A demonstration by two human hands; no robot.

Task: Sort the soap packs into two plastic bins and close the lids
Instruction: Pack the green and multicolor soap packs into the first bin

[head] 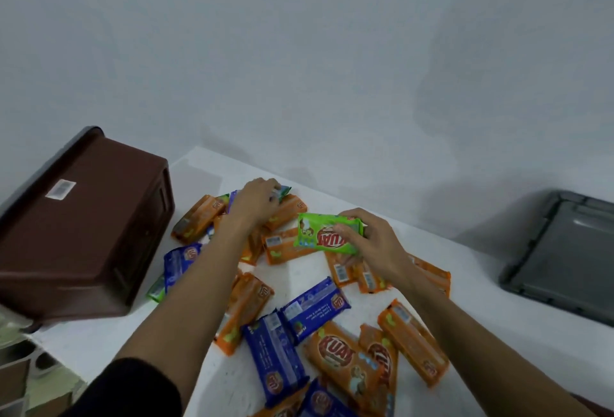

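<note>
Right hand (372,240) pinches a lime-green plastic-wrapped soap pack (327,234), raised off the heap of orange and blue wrapped packs (312,307), likely to sort it by colour. Left hand (257,199) covers a teal-edged pack (282,191) beyond; I cannot tell whether it is gripping. Left of it, the brown plastic bin (83,217) lies overturned with its contents hidden. A grey plastic lid (564,257) sits well right.

L hand (257,200) fwd palm-down; R hand (375,244) grips green pack (319,235).

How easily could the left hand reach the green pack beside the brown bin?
Probably yes, once freed: the left hand grips a far pack now. The green pack lies close beside the brown bin, though a blue pack partly covers it.
</note>
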